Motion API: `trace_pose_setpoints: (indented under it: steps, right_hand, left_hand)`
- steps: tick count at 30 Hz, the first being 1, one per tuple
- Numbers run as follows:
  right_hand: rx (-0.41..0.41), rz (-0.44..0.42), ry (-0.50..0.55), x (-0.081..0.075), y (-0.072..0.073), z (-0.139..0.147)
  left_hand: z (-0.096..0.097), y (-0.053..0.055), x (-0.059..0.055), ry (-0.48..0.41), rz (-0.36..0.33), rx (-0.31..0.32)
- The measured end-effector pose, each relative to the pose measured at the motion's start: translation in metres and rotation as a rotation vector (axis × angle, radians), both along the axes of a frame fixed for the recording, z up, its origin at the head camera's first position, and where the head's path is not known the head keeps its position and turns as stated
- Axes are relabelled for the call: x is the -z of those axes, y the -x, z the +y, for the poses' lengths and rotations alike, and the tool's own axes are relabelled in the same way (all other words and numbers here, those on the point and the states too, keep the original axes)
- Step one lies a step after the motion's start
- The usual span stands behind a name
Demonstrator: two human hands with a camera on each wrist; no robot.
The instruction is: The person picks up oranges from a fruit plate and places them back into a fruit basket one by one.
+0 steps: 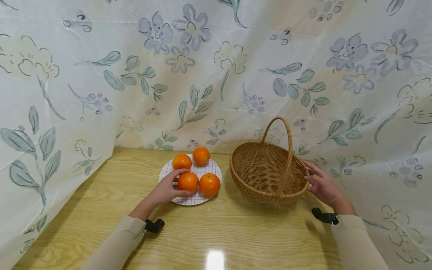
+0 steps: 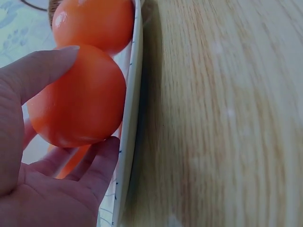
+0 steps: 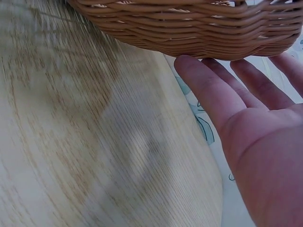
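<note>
My left hand (image 1: 165, 190) holds the near-left orange (image 1: 188, 182) on a round white plate with a grid pattern (image 1: 194, 201). In the left wrist view the thumb (image 2: 52, 64) lies over the top of this orange, with fingers curled beneath it. Another orange (image 1: 209, 184) sits right beside it, and two more oranges, one at the back left (image 1: 182, 161) and one at the back (image 1: 201, 155), share the plate. At the right, my right hand (image 1: 324, 187) touches the side of a wicker basket (image 1: 248, 187), its fingers (image 3: 203, 85) extended against the weave.
The basket's tall arched handle (image 1: 289, 150) rises above its rim, and only bare weave shows inside. A light wooden table (image 1: 202, 228) carries everything. Floral cloth (image 1: 216, 75) hangs behind and at both sides, close behind the plate and basket.
</note>
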State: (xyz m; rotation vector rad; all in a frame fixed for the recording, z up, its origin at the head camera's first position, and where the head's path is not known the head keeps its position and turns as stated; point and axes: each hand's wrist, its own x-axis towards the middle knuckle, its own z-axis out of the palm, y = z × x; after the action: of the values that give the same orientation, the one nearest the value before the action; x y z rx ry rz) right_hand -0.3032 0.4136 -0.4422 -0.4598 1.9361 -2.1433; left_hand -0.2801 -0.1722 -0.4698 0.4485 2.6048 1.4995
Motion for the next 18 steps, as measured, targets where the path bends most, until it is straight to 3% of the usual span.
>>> trace_pose_setpoints:
  steps: [9,18]
  right_hand:
    - [-0.008,-0.008,0.012,-0.001,0.004,0.001]
    - [-0.034,-0.009,0.026,-0.002,0.012,0.003]
  left_hand:
    - [0.001,0.004,0.002,-0.044,-0.031,-0.02]
    - [0.004,0.006,-0.004,-0.084,-0.01,-0.025]
